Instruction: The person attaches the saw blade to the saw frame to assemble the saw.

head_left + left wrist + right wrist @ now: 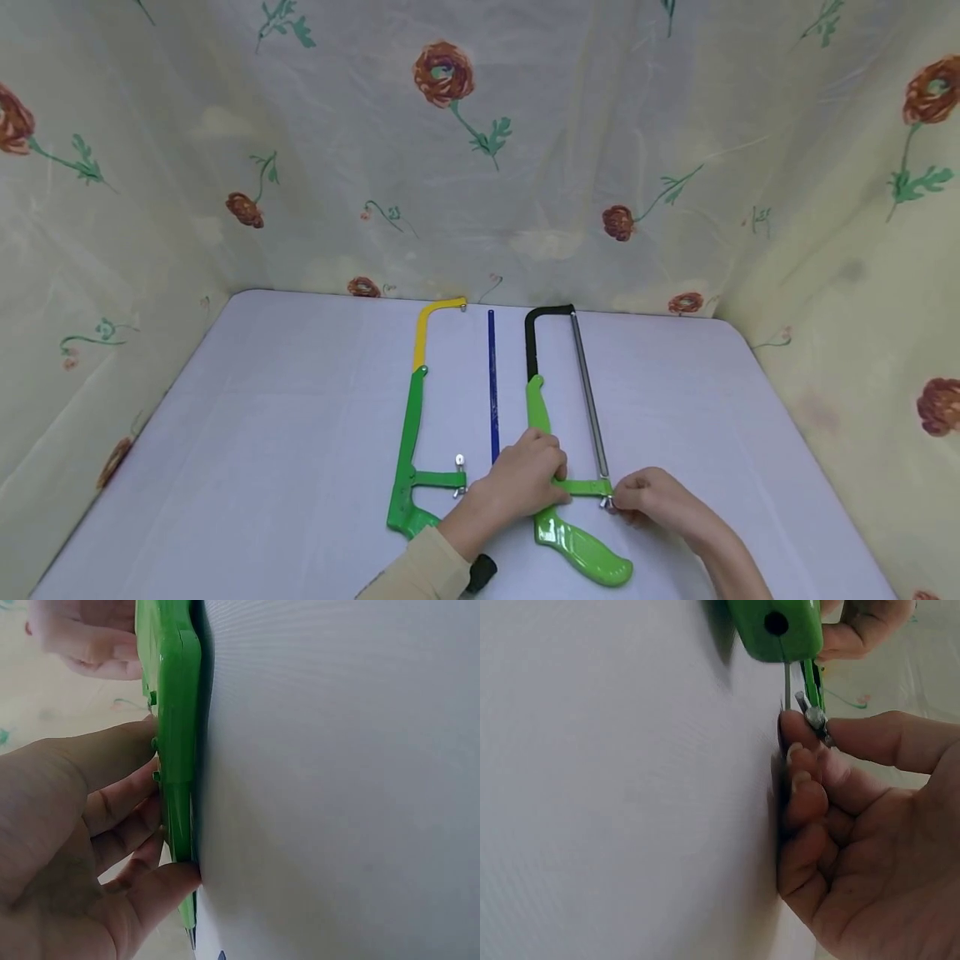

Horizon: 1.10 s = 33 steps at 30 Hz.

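Observation:
A hacksaw with a light green handle (585,552), black front frame (531,337) and grey blade (589,392) lies on the table. My left hand (525,475) grips its green frame where the crosspiece meets the handle; in the left wrist view, thumb and fingers of the left hand (97,817) lie along the green body (178,712). With thumb and forefinger, my right hand (663,502) pinches the wing nut (606,502) at the crosspiece's end. The right wrist view shows the right hand (877,825) at the metal wing nut (814,718), below the handle's butt (776,626).
Left of my hands lies a second hacksaw (408,425), green and yellow, with no blade across it and its black-tipped handle partly under my left forearm. A blue blade (492,375) lies between the two saws. Flowered cloth (525,208) stands around the white table (300,467).

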Motion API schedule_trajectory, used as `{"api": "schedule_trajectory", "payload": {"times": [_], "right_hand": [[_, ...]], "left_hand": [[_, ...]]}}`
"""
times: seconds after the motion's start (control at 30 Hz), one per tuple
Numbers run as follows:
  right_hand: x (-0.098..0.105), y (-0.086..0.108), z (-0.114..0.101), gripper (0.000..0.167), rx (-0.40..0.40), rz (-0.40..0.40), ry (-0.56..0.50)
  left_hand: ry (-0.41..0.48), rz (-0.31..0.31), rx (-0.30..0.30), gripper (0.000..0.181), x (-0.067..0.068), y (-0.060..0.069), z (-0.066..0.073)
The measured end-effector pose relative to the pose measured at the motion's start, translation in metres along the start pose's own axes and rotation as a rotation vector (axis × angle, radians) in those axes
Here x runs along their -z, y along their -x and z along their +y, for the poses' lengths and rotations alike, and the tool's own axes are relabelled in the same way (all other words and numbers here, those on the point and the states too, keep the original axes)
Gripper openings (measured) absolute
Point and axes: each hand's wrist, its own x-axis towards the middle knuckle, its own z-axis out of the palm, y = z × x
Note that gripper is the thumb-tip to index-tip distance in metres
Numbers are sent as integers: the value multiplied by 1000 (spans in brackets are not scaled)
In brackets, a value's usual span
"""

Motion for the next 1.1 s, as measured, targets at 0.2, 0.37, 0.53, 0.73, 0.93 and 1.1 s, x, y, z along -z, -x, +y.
{"api": "schedule_trajectory", "payload": {"times": [0.2,0.37,0.53,0.73,0.93,1.1], "right_hand": [[-8,-2,-1,21,-32,54,-69],[-5,-4,4,24,-1,0,-129],[-1,-6,7,25,47,-42,-184],[4,-5,10,27,112,-99,-274],[7,-6,17,28,169,-159,-354],[9,-5,21,23,188,-188,-413]], "left_hand": [[-20,-22,3,18,3,2,1],[-39,-19,5,19,1,1,1],[-35,-11,-4,20,2,0,0],[-10,-2,-20,19,3,-1,-1],[-3,2,-24,19,3,-1,-1],[-6,6,-33,19,4,-1,-1]]}}
